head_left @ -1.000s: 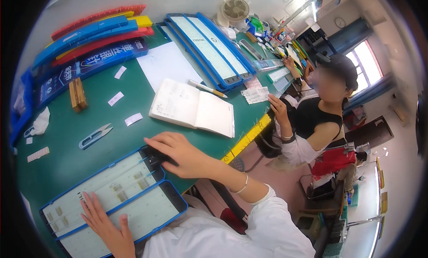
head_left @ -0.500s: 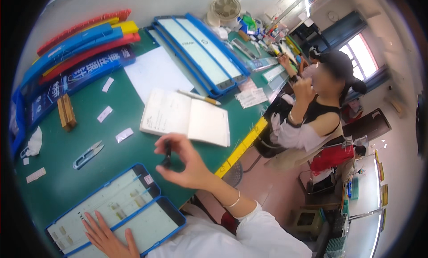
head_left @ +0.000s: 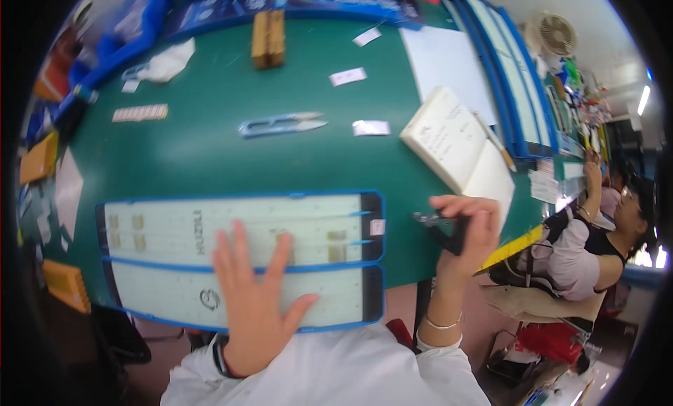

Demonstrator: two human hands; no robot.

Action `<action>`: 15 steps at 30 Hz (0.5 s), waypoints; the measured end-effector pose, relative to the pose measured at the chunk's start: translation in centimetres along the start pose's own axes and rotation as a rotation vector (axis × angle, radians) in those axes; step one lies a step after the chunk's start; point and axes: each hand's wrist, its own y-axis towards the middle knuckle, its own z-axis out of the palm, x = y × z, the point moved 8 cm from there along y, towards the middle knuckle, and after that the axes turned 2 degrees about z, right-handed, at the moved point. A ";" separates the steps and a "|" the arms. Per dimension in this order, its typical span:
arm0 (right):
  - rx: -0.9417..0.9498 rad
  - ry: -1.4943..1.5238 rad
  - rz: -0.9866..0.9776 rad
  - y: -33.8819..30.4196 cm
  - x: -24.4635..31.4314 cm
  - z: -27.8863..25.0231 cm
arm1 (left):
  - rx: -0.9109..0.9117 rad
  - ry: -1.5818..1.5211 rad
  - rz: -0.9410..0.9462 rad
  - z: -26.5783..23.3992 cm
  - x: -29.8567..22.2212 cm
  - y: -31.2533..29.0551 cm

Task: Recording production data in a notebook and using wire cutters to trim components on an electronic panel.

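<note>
My left hand (head_left: 254, 304) lies with its fingers spread across a long flat hinged case (head_left: 165, 287). This case is blue-edged and lies unfolded, its two pale panels ending in dark strips. Small yellowish pieces (head_left: 337, 246) sit in pairs on the far panel; my fingers partly cover some of them. To the right of the case, my right hand (head_left: 475, 241) is closed around a small black tool (head_left: 449, 236) with a shiny metallic end. Its exact kind is blurred. An open notebook (head_left: 445, 136) lies just beyond that hand, with a pen (head_left: 498, 143) along its right side.
Thread snips (head_left: 280, 124), small white labels (head_left: 370, 128) and a wooden block (head_left: 268, 41) lie on the green table (head_left: 203, 153). More blue-edged cases (head_left: 508, 76) stand at the far right. A yellow strip (head_left: 515, 248) marks the table edge; a person (head_left: 571, 245) sits beyond.
My view has swung left, so the case now lies straight in front of me. My right hand still holds the black tool, now turned with its metallic end showing.
</note>
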 end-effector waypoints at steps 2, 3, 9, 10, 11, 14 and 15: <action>-0.001 0.120 0.005 -0.6 0.5 1.0 | 0.022 -0.021 0.006 0.4 -0.2 -0.2; 0.028 0.188 0.046 -0.8 0.3 1.8 | 0.029 -0.026 0.016 0.7 -0.1 -0.1; 0.172 0.381 0.144 -0.8 1.1 8.7 | 0.038 -0.022 -0.020 0.5 0.6 -0.5; 0.224 0.364 0.149 -0.9 1.2 9.7 | 0.016 -0.003 -0.037 0.2 0.9 -0.5; 0.271 0.418 0.152 -0.9 1.2 10.8 | 0.024 0.006 -0.049 0.2 1.3 -0.6; 0.365 0.404 0.221 -1.3 0.3 12.8 | -0.004 -0.010 -0.128 -0.2 2.7 -0.9; 0.366 0.409 0.206 -1.4 0.1 13.2 | 0.010 -0.002 -0.112 0.0 2.7 -0.9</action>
